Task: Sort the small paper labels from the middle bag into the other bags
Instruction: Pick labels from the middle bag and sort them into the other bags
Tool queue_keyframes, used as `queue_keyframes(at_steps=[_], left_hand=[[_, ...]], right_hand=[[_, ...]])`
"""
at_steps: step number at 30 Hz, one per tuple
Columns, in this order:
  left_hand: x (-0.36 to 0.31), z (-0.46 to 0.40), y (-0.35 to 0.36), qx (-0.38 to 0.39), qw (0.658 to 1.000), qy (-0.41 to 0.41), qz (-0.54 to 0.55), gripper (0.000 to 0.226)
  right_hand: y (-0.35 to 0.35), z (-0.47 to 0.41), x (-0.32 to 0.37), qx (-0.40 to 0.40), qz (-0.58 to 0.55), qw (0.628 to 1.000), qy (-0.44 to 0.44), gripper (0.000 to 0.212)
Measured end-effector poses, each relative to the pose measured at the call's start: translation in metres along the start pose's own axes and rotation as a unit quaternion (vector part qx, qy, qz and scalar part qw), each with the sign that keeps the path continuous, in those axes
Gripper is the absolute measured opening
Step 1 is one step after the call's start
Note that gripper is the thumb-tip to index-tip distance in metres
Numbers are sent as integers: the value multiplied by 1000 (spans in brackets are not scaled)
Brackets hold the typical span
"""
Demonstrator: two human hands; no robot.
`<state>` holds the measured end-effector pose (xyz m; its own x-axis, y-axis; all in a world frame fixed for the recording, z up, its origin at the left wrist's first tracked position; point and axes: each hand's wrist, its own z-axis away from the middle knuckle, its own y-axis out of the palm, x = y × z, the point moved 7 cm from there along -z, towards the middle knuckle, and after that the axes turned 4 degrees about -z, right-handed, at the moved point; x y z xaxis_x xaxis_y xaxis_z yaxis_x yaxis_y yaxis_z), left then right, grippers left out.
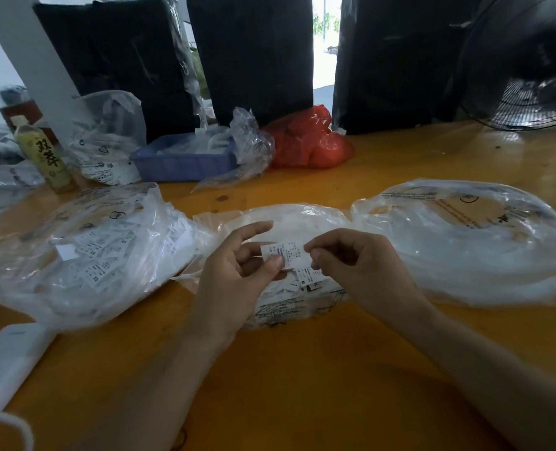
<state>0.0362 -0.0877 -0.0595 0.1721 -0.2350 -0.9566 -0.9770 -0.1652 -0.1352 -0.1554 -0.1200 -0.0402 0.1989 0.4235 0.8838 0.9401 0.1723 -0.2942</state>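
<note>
— Holding one paper label [284,253] between both hands, are you? Your left hand [234,271] pinches its left edge with thumb against fingertips, and your right hand [351,265] pinches the right edge, the other fingers curled in.

— Where does it sit against the bags?

— Just above the middle bag [289,307], which lies near the front-centre of the tabletop [302,385]. More labels show at its mouth under your fingers. The left bag [84,252] already holds a heap of labels marked XS; the right bag [472,242] looks almost empty.

— What could go wrong?

— You may misread the size, since the print is tiny, and drop the label in the wrong bag. A second label could cling behind the first and ride along unseen. The fan [527,66] at the far right corner could also blow a loose label off, if it runs.

— What can't you make out?

— The size on the held label is unreadable. Your thumb covers part of it, and I cannot tell whether it is one sheet or two.
</note>
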Motion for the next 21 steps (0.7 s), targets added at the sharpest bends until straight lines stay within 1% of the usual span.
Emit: queue_keyframes(at_steps=[2,3,4,5,6,7,8,9,10,11,12,13,14,15,16,17,19,21], left_hand=[[-11,0,-12,-47,996,31,-73,47],[-22,-1,-25,-91,983,68,-141,45],[-35,-1,-41,-147,957,118,-221,42],[-50,0,-59,-210,915,163,-304,37],[-61,1,-81,-272,867,183,-376,31],[-65,2,-106,-323,827,169,-428,26],[-61,1,-132,-356,800,126,-467,24],[-50,-3,-159,-366,787,60,-493,23],[-35,-7,-183,-349,786,-18,-510,22],[-20,-9,-200,-319,788,-93,-518,23],[-7,-10,-210,-291,786,-156,-523,26],[1,-11,-214,-271,778,-198,-531,30],[4,-12,-213,-257,764,-217,-550,32],[4,-13,-209,-245,744,-217,-582,31],[1,-14,-204,-231,720,-212,-619,30],[-1,-15,-199,-219,700,-208,-647,32],[-1,-14,-195,-207,691,-219,-657,37],[0,-14,-193,-191,693,-224,-658,42]], right_hand=[[-4,0,1,-14,11,1000,-1,15],[-9,-1,2,-35,24,999,-3,15],[-17,-2,5,-62,53,997,-12,15],[-25,-2,10,-92,99,990,-33,15],[-34,-3,17,-118,160,978,-59,14],[-43,-5,23,-138,224,962,-80,14],[-53,-7,27,-155,280,943,-88,14],[-64,-9,27,-167,331,926,-78,14],[-76,-13,23,-168,381,908,-50,15],[-88,-17,15,-157,434,887,-2,17],[-97,-21,3,-132,482,864,53,21],[-104,-22,-8,-103,518,843,105,23],[-107,-21,-17,-78,544,823,141,21],[-109,-21,-23,-60,562,809,164,15],[-110,-21,-28,-50,571,800,179,10],[-111,-20,-32,-43,574,794,194,12],[-110,-21,-38,-35,578,788,210,12],[-112,-21,-43,-35,577,787,218,17]])
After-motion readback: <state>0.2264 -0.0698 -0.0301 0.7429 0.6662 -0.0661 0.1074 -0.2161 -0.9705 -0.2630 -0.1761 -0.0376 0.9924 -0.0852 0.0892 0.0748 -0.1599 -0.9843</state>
